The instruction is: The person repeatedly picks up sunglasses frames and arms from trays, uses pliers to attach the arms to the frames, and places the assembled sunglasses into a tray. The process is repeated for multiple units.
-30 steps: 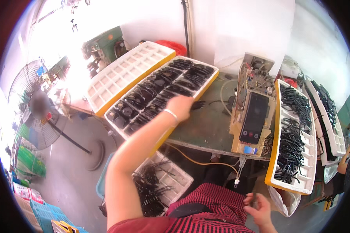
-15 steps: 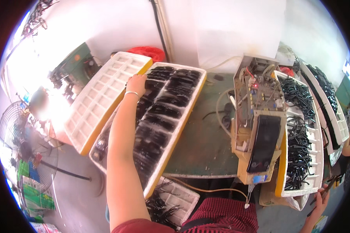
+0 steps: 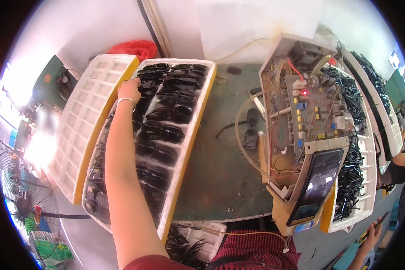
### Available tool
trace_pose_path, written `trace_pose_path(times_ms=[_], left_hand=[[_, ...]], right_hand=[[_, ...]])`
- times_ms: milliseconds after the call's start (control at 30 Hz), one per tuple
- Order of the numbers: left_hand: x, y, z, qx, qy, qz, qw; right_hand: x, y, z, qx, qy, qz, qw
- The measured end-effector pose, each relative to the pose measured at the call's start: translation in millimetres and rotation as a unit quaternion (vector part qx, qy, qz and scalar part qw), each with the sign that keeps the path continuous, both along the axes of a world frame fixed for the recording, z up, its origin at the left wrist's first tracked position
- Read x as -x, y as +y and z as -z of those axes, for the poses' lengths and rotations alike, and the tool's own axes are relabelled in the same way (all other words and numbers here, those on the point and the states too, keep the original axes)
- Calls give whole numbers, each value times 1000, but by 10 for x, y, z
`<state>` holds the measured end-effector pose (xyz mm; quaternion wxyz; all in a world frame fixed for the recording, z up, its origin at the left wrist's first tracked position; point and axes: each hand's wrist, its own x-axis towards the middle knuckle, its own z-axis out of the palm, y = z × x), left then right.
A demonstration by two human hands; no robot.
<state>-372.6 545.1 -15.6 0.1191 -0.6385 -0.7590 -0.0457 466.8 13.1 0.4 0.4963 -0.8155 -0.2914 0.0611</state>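
The table (image 3: 225, 184) bears a filled tray (image 3: 210, 74), most of its visible compartments already taken by black glasses (image 3: 166, 131); the pale tray (image 3: 87, 117) beside it shows its white compartments. Black strips (image 3: 352, 177) heap along the right tray (image 3: 369, 189), beyond the circuit box (image 3: 317, 105). The left hand (image 3: 129, 92) reaches among the glasses at the filled tray's far left; its fingertips are hidden, so I cannot tell its grip. The right hand (image 3: 372, 236), low right, seemingly pinches a thin dark piece (image 3: 382, 219), apart from the trays.
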Motion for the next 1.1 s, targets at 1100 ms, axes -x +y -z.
trace_pose_path(times_ms=[1100], left_hand=[[60, -1233, -483, -189, 30, 181, 965]], right_hand=[[311, -114, 258, -29, 62, -27, 997]])
